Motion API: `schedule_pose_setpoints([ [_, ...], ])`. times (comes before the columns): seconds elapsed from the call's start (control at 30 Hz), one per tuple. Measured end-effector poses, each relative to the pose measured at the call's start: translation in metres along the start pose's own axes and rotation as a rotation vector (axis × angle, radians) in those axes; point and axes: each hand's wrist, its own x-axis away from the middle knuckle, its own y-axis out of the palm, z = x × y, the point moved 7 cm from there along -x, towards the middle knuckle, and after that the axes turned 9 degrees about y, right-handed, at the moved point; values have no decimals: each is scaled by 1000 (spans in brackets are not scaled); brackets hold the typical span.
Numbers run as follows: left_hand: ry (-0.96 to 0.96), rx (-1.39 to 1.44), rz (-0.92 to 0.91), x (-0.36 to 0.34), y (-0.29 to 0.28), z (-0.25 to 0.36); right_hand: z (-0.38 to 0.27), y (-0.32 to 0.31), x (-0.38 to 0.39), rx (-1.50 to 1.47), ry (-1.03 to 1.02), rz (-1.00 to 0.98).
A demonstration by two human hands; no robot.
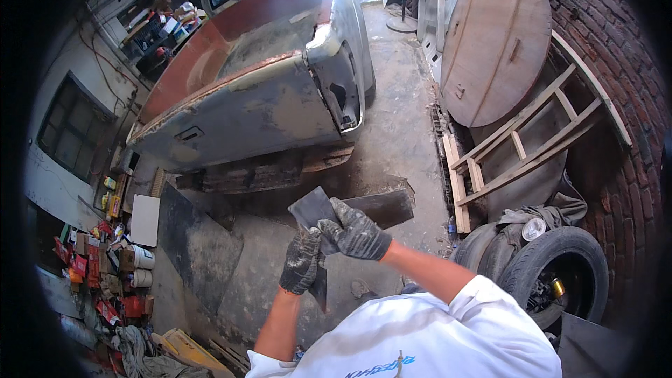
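In front of my body, both gloved hands are closed on a thin dark grey sheet that looks like sandpaper. My left hand pinches its lower edge, and my right hand grips its right side with the fingers folded over it. A darker pointed flap hangs below my left hand; whether it belongs to the same sheet I cannot tell. Both gloves are grey, mottled and dusty. Beyond my hands stands a pickup truck bed with patchy grey body panels and a red-brown inside.
Dark flat panels lie on the floor at left, beside piled boxes and tubs. At right are tires, a wooden ladder-like frame and a round wooden board against the brick wall. A dark block lies beyond my right hand.
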Motion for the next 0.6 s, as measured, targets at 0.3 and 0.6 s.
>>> schedule_pose_setpoints([
  [0.3,28,-57,-69,8,0,27,-1,11,-8,-50,3,-77],
  [0.6,7,43,-59,13,-3,18,-26,-5,-5,500,-565,259],
])
